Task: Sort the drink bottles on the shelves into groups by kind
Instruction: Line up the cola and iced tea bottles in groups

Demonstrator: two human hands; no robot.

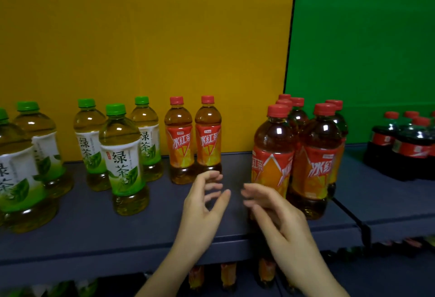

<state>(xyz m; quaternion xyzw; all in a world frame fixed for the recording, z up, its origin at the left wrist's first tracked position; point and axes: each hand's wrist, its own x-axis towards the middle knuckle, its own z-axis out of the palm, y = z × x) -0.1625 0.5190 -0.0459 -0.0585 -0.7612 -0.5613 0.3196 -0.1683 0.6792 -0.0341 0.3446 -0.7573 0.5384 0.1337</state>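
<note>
Both hands empty, fingers loosely spread and curled: left hand [204, 202] and right hand [273, 212] hovering close together over the bare middle of the shelf [141, 233], pinching nothing.

Likely step: joining the two red tea bottles [193, 139] at 12 o'clock from the hands with the red tea cluster [299, 155] at 2 o'clock. Best done by taking one bottle per hand around the labelled waist, lifting clear, and setting down upright just beside the cluster, not against it, to avoid toppling the front pair.

Green tea bottles [122, 155] at 10 o'clock, already grouped, the nearest one standing just beside the red pair: a careless left elbow could knock it. Cola bottles [404, 146] at 3 o'clock on the neighbouring shelf section, well apart. More bottles on the lower shelf, too dark and blurred to sort by kind.
</note>
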